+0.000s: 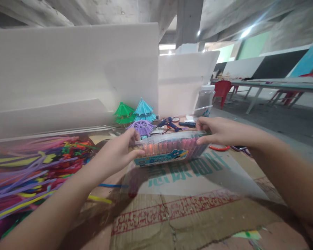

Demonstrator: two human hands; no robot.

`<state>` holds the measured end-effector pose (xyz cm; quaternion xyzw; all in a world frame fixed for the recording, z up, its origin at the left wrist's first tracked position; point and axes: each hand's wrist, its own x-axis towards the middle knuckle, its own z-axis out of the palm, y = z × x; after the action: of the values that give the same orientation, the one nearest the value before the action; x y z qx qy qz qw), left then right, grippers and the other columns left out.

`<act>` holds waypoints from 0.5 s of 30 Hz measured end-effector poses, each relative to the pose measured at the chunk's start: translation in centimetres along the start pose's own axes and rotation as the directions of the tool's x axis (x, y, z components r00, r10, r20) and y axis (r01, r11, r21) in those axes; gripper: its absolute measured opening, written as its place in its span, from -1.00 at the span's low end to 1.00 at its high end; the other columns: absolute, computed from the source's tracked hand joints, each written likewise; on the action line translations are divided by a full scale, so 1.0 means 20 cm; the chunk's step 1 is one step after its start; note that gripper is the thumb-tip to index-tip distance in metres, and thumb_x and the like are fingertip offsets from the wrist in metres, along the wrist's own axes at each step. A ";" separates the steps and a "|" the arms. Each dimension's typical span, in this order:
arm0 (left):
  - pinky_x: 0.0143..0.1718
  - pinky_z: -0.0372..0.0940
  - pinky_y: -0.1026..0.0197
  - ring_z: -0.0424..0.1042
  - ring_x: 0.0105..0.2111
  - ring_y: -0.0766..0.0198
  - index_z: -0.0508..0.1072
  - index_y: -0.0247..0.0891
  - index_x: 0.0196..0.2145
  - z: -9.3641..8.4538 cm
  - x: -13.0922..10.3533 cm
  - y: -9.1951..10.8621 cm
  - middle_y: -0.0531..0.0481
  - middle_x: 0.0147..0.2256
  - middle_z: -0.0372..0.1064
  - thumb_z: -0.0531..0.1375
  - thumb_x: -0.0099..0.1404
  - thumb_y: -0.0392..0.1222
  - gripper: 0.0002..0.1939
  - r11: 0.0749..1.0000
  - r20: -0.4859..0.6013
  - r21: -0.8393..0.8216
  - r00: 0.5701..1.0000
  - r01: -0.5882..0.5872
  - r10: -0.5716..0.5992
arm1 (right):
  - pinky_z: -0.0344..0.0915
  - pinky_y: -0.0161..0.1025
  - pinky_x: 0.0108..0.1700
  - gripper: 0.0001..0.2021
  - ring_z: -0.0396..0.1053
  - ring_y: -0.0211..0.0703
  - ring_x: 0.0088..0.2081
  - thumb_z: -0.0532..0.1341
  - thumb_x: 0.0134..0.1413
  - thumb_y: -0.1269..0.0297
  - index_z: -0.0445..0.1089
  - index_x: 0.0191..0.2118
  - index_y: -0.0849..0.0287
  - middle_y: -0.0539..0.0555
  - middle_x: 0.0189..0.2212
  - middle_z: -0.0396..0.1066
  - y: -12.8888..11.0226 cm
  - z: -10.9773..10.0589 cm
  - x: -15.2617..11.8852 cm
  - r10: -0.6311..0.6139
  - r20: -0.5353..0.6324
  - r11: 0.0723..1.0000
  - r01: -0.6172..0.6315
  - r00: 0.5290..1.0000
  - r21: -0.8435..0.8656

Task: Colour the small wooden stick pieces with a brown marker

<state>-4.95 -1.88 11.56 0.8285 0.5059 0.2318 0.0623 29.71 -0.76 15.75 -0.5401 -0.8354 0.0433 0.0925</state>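
Between my two hands is a clear plastic case of coloured markers (169, 149), with a blue star label on its front. My left hand (127, 149) grips its left end, thumb in front and fingers curled over the top edge. At the opposite end my right hand (211, 130) pinches the upper right corner the same way. The case is held tilted above a white sheet (198, 180) with large teal characters, and its shadow falls on the sheet. Under that sheet lies a brown cardboard piece (151, 229) with a red printed band.
Colourful pipe cleaners (36, 173) are heaped at left. Behind the case stand a green paper umbrella (123, 113), a blue one (143, 110) and a purple spoked piece (143, 127). A glue gun (169, 123) and a clear bottle (205, 99) are farther right. White boards (75, 69) rise behind.
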 end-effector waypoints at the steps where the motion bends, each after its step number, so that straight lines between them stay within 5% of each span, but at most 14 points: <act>1: -0.31 0.20 0.17 0.44 -0.30 0.12 0.25 -0.14 -0.17 0.00 0.00 -0.01 0.03 -0.27 0.43 0.21 0.28 0.12 -0.65 1.000 -0.003 -0.015 1.000 -0.006 0.006 | 0.13 -0.19 -0.37 -0.60 0.37 -0.01 -0.36 0.25 0.06 -0.14 0.26 -0.25 0.09 0.08 -0.37 0.44 -0.01 0.00 0.00 0.009 -0.005 1.000 -0.009 1.000 0.003; 4: -0.17 0.26 0.11 0.47 -0.10 0.01 0.29 -0.13 -0.01 0.00 0.01 -0.03 -0.07 -0.06 0.47 0.19 0.29 0.17 -0.56 0.999 -0.009 -0.049 1.000 -0.018 0.018 | 0.13 -0.19 -0.37 -0.64 0.37 -0.01 -0.37 0.26 0.05 -0.10 0.25 -0.28 0.08 0.08 -0.39 0.43 -0.03 0.00 0.00 0.024 -0.018 1.000 -0.023 1.000 0.013; 10: -0.14 0.29 0.05 0.48 -0.08 -0.03 0.33 -0.15 -0.01 0.00 0.04 -0.07 -0.09 -0.03 0.47 0.16 0.28 0.24 -0.50 0.998 -0.006 -0.037 0.999 0.051 -0.051 | 0.14 -0.19 -0.41 -0.67 0.38 -0.02 -0.37 0.29 0.03 0.00 0.16 -0.36 0.06 0.04 -0.41 0.44 -0.03 0.04 0.03 0.042 -0.120 0.996 -0.033 0.992 0.080; 15: -0.08 0.30 0.02 0.47 -0.05 -0.05 0.33 -0.16 0.02 0.03 0.06 -0.09 -0.11 -0.02 0.47 0.13 0.30 0.24 -0.50 0.997 -0.055 -0.036 0.996 0.071 -0.073 | 0.34 -0.12 -0.25 -0.60 0.51 0.06 -0.18 0.31 0.07 -0.05 0.31 -0.08 0.05 0.09 -0.15 0.57 0.02 0.08 0.05 0.015 -0.130 0.982 0.011 0.991 0.190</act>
<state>-5.64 0.05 10.79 0.8018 0.5330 0.2610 0.0704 29.32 0.43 14.24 -0.5314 -0.8190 0.0873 0.1983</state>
